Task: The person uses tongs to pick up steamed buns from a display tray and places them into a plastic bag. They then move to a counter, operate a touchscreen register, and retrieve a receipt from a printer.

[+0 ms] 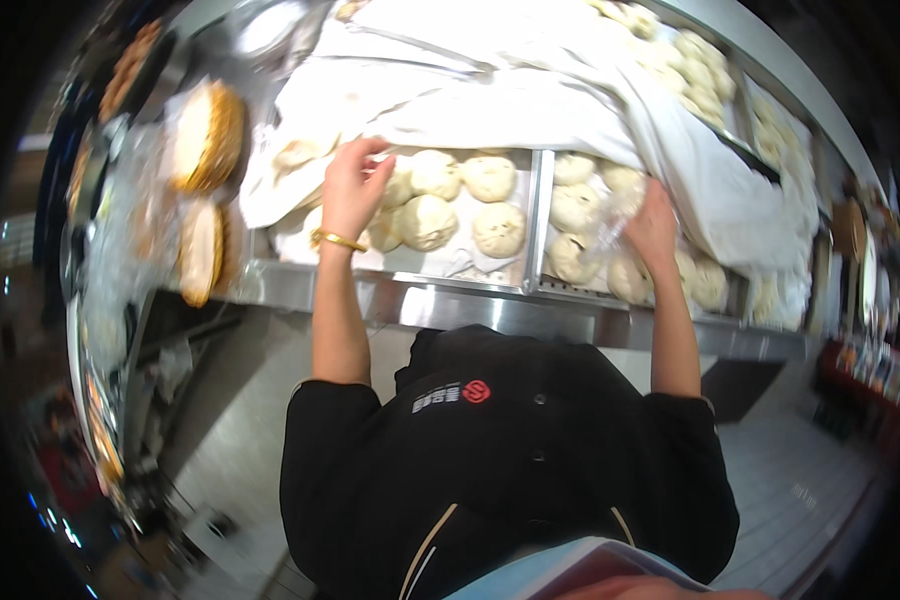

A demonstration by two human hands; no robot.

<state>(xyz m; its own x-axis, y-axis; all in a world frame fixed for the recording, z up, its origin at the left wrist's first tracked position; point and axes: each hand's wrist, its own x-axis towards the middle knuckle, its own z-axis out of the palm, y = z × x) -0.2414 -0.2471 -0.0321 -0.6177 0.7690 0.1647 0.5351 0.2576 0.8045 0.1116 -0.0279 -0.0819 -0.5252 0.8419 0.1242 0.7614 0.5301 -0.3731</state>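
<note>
My left hand [354, 187], with a gold bracelet on its wrist, hovers over steamed buns [429, 223] in the left steel tray [531, 225]. Its thumb and fingers are apart, beside the edge of a white cloth [510, 120]. The cloth is drawn back from the front of the trays and covers their rear part. In my right hand [651, 225] is a clear plastic bag [612, 225], held above the buns [574, 206] of the right tray. A bun [624, 178] shows at its fingertips; whether they grip it is unclear.
Tongs [427, 51] lie on the cloth at the back. Golden-edged packaged items [208, 139] and clear plastic bags [124, 225] are at the left. More pale buns [690, 71] fill a tray at the far right. A metal counter edge [420, 296] runs in front of me.
</note>
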